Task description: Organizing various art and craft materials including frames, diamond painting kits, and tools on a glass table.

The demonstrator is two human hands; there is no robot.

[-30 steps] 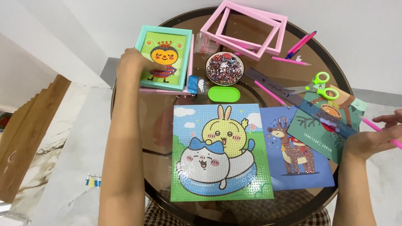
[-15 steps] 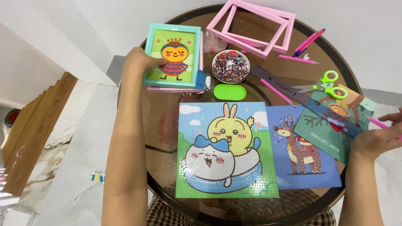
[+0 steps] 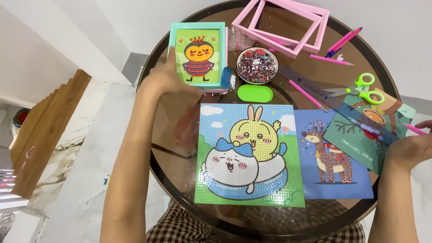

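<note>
**Framed picture drawn inward across the glass table**

Nearest: large square bead canvas (image 3: 249, 155) of a rabbit and a cat, flat at the near rim; beside it, blue deer card (image 3: 335, 157) overlapped by green card (image 3: 360, 135). Right hand (image 3: 411, 148) loosely curled at the table (image 3: 180, 135) edge on the green card, pink pen (image 3: 416, 130) between fingers. Mid-distance: left hand (image 3: 164, 78) clasped on the left edge of the teal-framed bee picture (image 3: 199, 55), thumb across its front. Compared with a second ago: frame shifted nearer the middle, tilted less, grasp unchanged; repositioning under way, not release. Farther: green tray (image 3: 255, 93), bead bowl (image 3: 257, 65), ruler (image 3: 315, 87), scissors (image 3: 364, 89), pink frames (image 3: 283, 24).
</note>
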